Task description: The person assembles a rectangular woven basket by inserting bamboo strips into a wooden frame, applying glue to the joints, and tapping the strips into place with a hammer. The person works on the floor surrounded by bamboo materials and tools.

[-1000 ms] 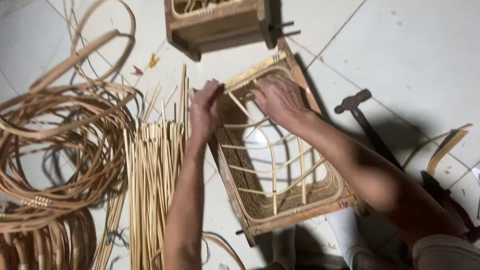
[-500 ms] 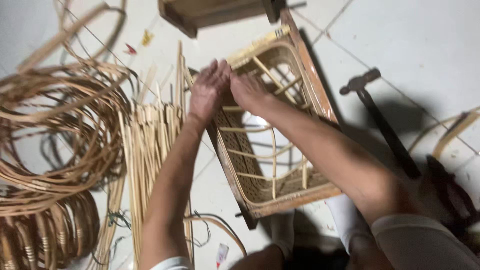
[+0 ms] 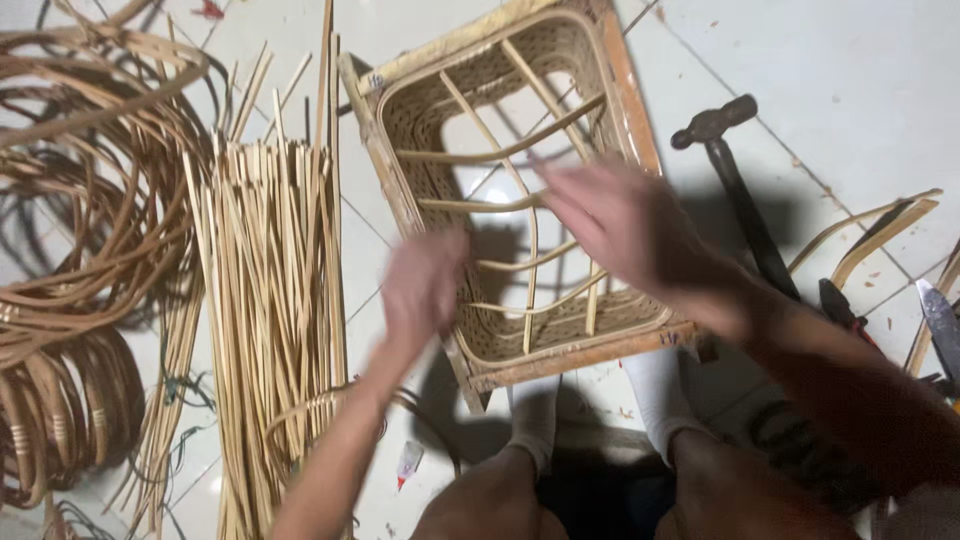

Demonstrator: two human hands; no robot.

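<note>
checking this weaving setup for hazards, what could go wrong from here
The loose cane ribs stick up inside the basket frame, right under the blurred right hand and left hand; an end could jab a palm or snap.

The hammer and a blade lie on the tiled floor close beside the right arm, so a sweep could catch them.

The straight strips spread by the left arm could be scattered or trodden on.

Both hands motion-blurred; grip prob. unreadable; basket top cut off.
</note>
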